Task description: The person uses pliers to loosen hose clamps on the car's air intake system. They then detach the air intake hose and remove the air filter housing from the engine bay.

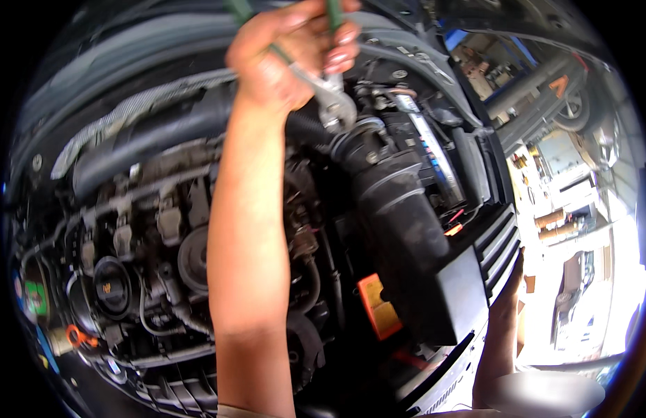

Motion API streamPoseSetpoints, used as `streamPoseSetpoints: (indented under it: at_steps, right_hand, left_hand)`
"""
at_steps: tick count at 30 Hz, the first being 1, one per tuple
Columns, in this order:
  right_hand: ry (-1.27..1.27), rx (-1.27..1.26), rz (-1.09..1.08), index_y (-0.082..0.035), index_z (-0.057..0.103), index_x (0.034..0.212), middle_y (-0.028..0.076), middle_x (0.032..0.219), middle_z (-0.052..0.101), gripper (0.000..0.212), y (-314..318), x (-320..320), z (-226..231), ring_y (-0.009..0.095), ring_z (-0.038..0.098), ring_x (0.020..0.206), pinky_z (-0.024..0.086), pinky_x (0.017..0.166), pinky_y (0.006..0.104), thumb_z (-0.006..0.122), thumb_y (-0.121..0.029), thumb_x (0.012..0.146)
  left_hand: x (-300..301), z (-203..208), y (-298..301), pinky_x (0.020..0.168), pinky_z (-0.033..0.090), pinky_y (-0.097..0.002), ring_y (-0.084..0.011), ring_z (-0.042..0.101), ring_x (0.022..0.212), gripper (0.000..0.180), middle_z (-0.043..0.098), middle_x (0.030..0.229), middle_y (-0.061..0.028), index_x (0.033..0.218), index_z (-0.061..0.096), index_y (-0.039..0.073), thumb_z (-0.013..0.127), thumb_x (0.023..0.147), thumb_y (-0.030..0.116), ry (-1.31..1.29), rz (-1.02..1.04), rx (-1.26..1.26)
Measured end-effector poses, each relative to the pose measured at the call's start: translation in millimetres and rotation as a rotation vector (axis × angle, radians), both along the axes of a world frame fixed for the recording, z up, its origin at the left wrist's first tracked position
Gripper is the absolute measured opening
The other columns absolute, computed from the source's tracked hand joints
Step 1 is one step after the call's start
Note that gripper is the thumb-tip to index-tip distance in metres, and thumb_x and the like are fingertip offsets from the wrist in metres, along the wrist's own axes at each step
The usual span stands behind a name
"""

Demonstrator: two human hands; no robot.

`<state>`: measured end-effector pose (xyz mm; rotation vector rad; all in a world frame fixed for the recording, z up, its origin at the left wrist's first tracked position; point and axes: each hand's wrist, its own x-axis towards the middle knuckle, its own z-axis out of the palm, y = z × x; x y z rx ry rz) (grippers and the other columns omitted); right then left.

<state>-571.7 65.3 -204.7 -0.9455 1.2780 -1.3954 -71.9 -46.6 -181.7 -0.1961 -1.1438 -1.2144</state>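
Note:
My left hand (295, 52) is raised over the engine bay, its fingers wrapped round the green handles of a pair of pliers (335, 108). The metal jaws point down beside the upper end of a black air intake pipe (396, 191), close to a metal clamp (368, 129). Whether the jaws touch the clamp, I cannot tell. My right forearm (500, 334) reaches up at the right, along the outer side of the black slatted front panel (500, 240). The fingers of my right hand are hidden there.
The engine (156, 223) with its round black oil cap (110, 287) fills the left. An orange dipstick loop (80, 336) lies near it. An orange-edged panel (380, 306) shows below the pipe. Beyond the car are a raised vehicle's wheel (572, 110) and a parked car (573, 282).

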Motion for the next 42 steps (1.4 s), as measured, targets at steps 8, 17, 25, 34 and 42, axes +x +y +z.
streamPoseSetpoints:
  at_steps: [8,17,25,34,42]
  right_hand:
    - [-0.340,0.123,-0.209,-0.004,0.051,0.145,0.017,0.132,0.064,0.071,26,13,2,0.032,0.064,0.116,0.053,0.102,0.0466,0.056,-0.058,0.100]
    - [0.031,0.108,-0.428,0.004,0.045,0.141,0.020,0.114,0.067,0.076,14,12,47,0.029,0.072,0.096,0.062,0.083,0.0437,0.069,-0.052,0.096]
    - [0.254,0.087,-0.422,0.011,0.035,0.144,0.027,0.122,0.060,0.101,4,27,98,0.034,0.069,0.107,0.063,0.087,0.0446,0.075,-0.061,0.086]
    - [0.202,0.048,-0.218,0.004,0.056,0.131,0.019,0.106,0.071,0.074,-7,34,132,0.027,0.075,0.088,0.065,0.078,0.0407,0.072,-0.057,0.092]
    - [-0.076,0.146,0.061,-0.003,0.050,0.144,0.020,0.122,0.066,0.086,3,16,56,0.029,0.071,0.105,0.062,0.091,0.0420,0.048,-0.074,0.096]
  left_hand:
    - [-9,10,18,0.069,0.037,-0.0342,-0.0210,0.043,0.075,0.058,0.047,0.089,-0.0106,0.122,0.053,0.000,0.058,0.080,0.040,-0.016,0.158,0.125]
    - [-1,8,20,0.067,0.036,-0.0359,-0.0211,0.044,0.071,0.055,0.050,0.086,-0.0117,0.119,0.056,0.001,0.056,0.081,0.040,0.030,0.230,0.106]
    - [4,7,20,0.067,0.036,-0.0361,-0.0205,0.044,0.070,0.054,0.049,0.085,-0.0114,0.119,0.055,0.001,0.056,0.081,0.039,0.083,0.237,0.062]
    - [9,4,18,0.071,0.037,-0.0363,-0.0222,0.044,0.073,0.058,0.050,0.088,-0.0131,0.122,0.056,-0.001,0.058,0.080,0.038,0.107,0.168,0.036]
    - [5,0,10,0.073,0.037,-0.0384,-0.0236,0.045,0.077,0.063,0.051,0.091,-0.0135,0.126,0.057,-0.002,0.057,0.080,0.039,0.081,0.047,0.055]
